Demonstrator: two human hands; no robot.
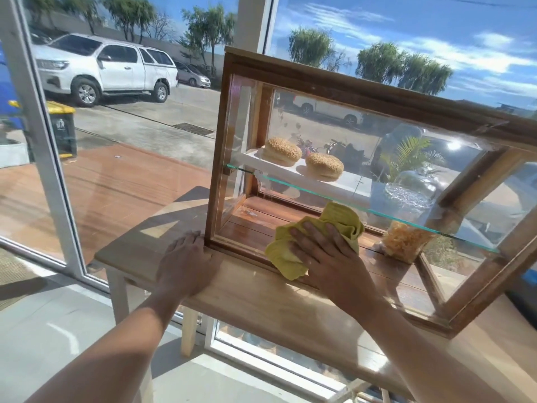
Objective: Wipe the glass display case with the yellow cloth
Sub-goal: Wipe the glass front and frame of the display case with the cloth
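Note:
A wood-framed glass display case (316,74) stands on a wooden table (279,309) by the window. My right hand (328,257) presses a crumpled yellow cloth (286,254) flat against the lower part of the case's front glass, near the bottom frame. My left hand (189,260) rests palm down on the table, fingertips touching the case's lower left corner, holding nothing.
Inside the case, two sesame buns (283,151) sit on a white tray on a glass shelf (290,181); a glass dome (412,187) and a bag of snacks (402,242) stand at the right. Large window panes (130,126) rise right behind the table.

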